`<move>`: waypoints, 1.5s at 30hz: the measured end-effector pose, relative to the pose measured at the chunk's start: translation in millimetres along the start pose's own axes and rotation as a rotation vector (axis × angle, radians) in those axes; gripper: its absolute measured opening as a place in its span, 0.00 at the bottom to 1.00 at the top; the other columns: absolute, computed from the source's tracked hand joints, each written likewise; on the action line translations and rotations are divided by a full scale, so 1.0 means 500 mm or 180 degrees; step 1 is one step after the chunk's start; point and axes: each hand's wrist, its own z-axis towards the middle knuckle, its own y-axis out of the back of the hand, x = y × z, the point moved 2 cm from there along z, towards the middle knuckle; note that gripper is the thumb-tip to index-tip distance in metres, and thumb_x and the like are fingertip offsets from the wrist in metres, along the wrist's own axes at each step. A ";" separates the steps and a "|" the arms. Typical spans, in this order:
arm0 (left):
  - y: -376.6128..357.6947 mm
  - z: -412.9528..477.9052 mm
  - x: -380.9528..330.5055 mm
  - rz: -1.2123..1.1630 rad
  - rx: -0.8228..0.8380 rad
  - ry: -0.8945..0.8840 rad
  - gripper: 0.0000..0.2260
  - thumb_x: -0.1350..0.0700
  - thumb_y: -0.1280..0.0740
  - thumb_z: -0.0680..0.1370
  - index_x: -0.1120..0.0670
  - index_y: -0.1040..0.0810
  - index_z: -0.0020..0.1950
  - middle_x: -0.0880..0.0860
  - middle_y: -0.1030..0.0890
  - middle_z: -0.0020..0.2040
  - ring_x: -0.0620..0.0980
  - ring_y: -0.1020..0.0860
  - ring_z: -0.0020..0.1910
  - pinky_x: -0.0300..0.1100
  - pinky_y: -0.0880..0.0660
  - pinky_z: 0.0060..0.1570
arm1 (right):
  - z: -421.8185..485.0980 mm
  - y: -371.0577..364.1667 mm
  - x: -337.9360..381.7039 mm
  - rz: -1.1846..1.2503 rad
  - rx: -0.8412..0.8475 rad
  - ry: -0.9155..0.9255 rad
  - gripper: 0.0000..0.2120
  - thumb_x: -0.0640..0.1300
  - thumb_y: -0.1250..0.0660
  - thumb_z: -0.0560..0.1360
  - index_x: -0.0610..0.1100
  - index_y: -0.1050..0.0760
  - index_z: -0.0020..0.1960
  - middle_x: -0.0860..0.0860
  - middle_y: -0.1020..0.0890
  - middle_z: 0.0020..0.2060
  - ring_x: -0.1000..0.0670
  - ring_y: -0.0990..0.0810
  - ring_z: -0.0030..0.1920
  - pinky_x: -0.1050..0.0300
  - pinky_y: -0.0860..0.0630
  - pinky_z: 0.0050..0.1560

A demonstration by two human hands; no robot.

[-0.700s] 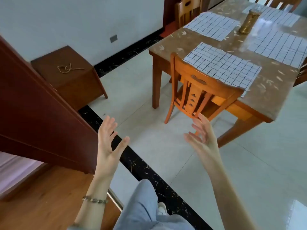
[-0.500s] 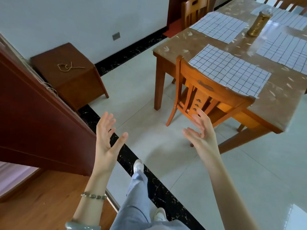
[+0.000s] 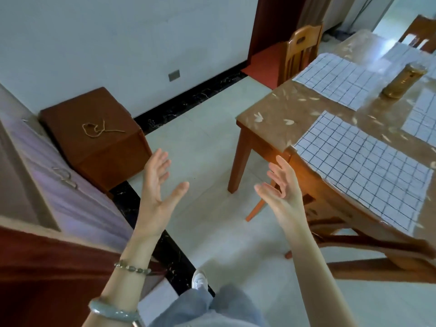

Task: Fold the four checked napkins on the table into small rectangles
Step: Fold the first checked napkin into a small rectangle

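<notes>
Pale floor tiles run up to a brown worktop where the checked napkins lie spread flat: the nearest napkin behind a chair, another further back, two more partly seen beside a gold tin. They look thin, light and limp, likely to crease readily and slide on the glossy top, so pinching a corner seems best. Both the left hand and right hand hover short of the worktop, fingers spread, palms facing, holding nothing.
</notes>
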 end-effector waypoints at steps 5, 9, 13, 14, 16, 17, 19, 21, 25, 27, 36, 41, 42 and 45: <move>-0.001 0.163 0.029 -0.0076 -0.0042 0.0098 0.33 0.46 0.31 0.71 0.44 0.41 0.74 0.46 0.34 0.73 0.43 0.34 0.71 0.52 0.37 0.72 | 0.161 -0.026 0.032 -0.0097 -0.0076 0.0038 0.35 0.38 0.28 0.72 0.53 0.39 0.73 0.53 0.30 0.67 0.58 0.30 0.66 0.56 0.28 0.64; -0.023 0.303 0.059 -0.0156 -0.0037 0.0065 0.33 0.46 0.31 0.71 0.43 0.40 0.72 0.48 0.34 0.73 0.43 0.33 0.71 0.50 0.37 0.71 | 0.300 -0.035 0.031 -0.0195 -0.0144 0.0111 0.35 0.43 0.27 0.71 0.53 0.39 0.73 0.52 0.29 0.67 0.57 0.30 0.67 0.56 0.28 0.63; -0.059 0.474 0.076 -0.0168 -0.0061 -0.0020 0.36 0.46 0.31 0.71 0.48 0.42 0.75 0.46 0.34 0.73 0.42 0.33 0.70 0.45 0.36 0.70 | 0.476 -0.042 0.028 -0.0154 -0.0201 0.0167 0.34 0.41 0.27 0.71 0.52 0.39 0.72 0.50 0.28 0.66 0.58 0.28 0.64 0.59 0.25 0.61; -0.069 0.520 0.078 -0.0183 -0.0077 -0.0046 0.36 0.46 0.31 0.71 0.49 0.42 0.76 0.47 0.34 0.73 0.42 0.33 0.70 0.45 0.36 0.70 | 0.520 -0.043 0.029 -0.0153 -0.0207 0.0190 0.34 0.40 0.27 0.71 0.52 0.38 0.72 0.50 0.28 0.65 0.59 0.28 0.64 0.62 0.25 0.60; -0.084 0.595 0.080 -0.0201 -0.0106 -0.0081 0.36 0.46 0.31 0.71 0.49 0.41 0.75 0.47 0.33 0.73 0.42 0.33 0.70 0.45 0.36 0.70 | 0.595 -0.043 0.037 -0.0152 -0.0202 0.0201 0.34 0.39 0.27 0.71 0.51 0.38 0.72 0.51 0.28 0.65 0.59 0.28 0.63 0.69 0.26 0.57; -0.091 0.634 0.083 -0.0195 -0.0108 -0.0095 0.35 0.47 0.31 0.71 0.49 0.41 0.75 0.47 0.33 0.73 0.42 0.33 0.70 0.45 0.36 0.70 | 0.634 -0.042 0.042 -0.0142 -0.0209 0.0201 0.34 0.39 0.28 0.71 0.51 0.38 0.72 0.51 0.28 0.65 0.58 0.28 0.64 0.69 0.27 0.57; -0.105 0.706 0.092 -0.0190 -0.0100 -0.0099 0.36 0.47 0.31 0.71 0.49 0.41 0.76 0.48 0.34 0.73 0.42 0.33 0.70 0.45 0.36 0.69 | 0.708 -0.043 0.047 -0.0152 -0.0210 0.0208 0.34 0.38 0.28 0.71 0.52 0.38 0.72 0.51 0.28 0.65 0.57 0.28 0.65 0.66 0.27 0.59; -0.113 0.765 0.107 -0.0215 -0.0106 -0.0076 0.36 0.47 0.31 0.71 0.50 0.42 0.76 0.48 0.33 0.73 0.43 0.33 0.71 0.46 0.36 0.70 | 0.771 -0.049 0.049 -0.0118 -0.0214 0.0176 0.34 0.38 0.28 0.71 0.53 0.37 0.72 0.52 0.28 0.66 0.57 0.29 0.65 0.58 0.27 0.62; -0.123 0.883 0.138 -0.0239 -0.0078 -0.0001 0.37 0.46 0.30 0.70 0.51 0.42 0.76 0.48 0.33 0.73 0.44 0.33 0.71 0.48 0.37 0.71 | 0.882 -0.072 0.045 -0.0162 -0.0309 0.0063 0.32 0.38 0.28 0.72 0.57 0.37 0.70 0.53 0.28 0.65 0.57 0.28 0.64 0.53 0.27 0.64; -0.127 0.954 0.150 -0.0230 -0.0013 0.0005 0.37 0.46 0.30 0.70 0.51 0.42 0.76 0.48 0.33 0.73 0.44 0.33 0.71 0.48 0.36 0.71 | 0.937 -0.086 0.043 -0.0155 -0.0361 0.0007 0.32 0.39 0.28 0.72 0.55 0.38 0.70 0.52 0.28 0.66 0.58 0.28 0.63 0.58 0.26 0.62; -0.140 1.344 0.211 -0.0169 0.0628 -0.0147 0.37 0.46 0.30 0.71 0.49 0.42 0.76 0.48 0.33 0.73 0.44 0.33 0.71 0.45 0.36 0.70 | 1.216 -0.171 0.049 -0.0259 -0.0837 -0.0031 0.34 0.42 0.28 0.71 0.56 0.40 0.70 0.51 0.31 0.68 0.55 0.30 0.66 0.51 0.29 0.67; -0.146 1.543 0.232 -0.0062 0.1316 -0.0122 0.35 0.45 0.30 0.70 0.46 0.39 0.74 0.44 0.29 0.70 0.42 0.31 0.69 0.43 0.35 0.69 | 1.346 -0.221 0.068 -0.0164 -0.1258 -0.0058 0.34 0.40 0.28 0.71 0.56 0.40 0.70 0.50 0.31 0.68 0.54 0.30 0.66 0.47 0.30 0.67; -0.152 1.575 0.235 -0.0066 0.1437 -0.0115 0.34 0.45 0.30 0.70 0.45 0.38 0.74 0.44 0.29 0.69 0.42 0.31 0.69 0.44 0.35 0.69 | 1.366 -0.227 0.071 -0.0167 -0.1328 -0.0072 0.34 0.40 0.28 0.71 0.56 0.41 0.70 0.51 0.31 0.68 0.54 0.30 0.66 0.47 0.30 0.67; -0.184 1.659 0.246 -0.0126 0.1698 -0.0072 0.33 0.45 0.30 0.69 0.44 0.37 0.73 0.46 0.29 0.69 0.43 0.30 0.69 0.48 0.34 0.70 | 1.411 -0.230 0.081 -0.0190 -0.1595 -0.0133 0.35 0.40 0.28 0.72 0.54 0.41 0.72 0.52 0.31 0.67 0.55 0.30 0.66 0.51 0.29 0.66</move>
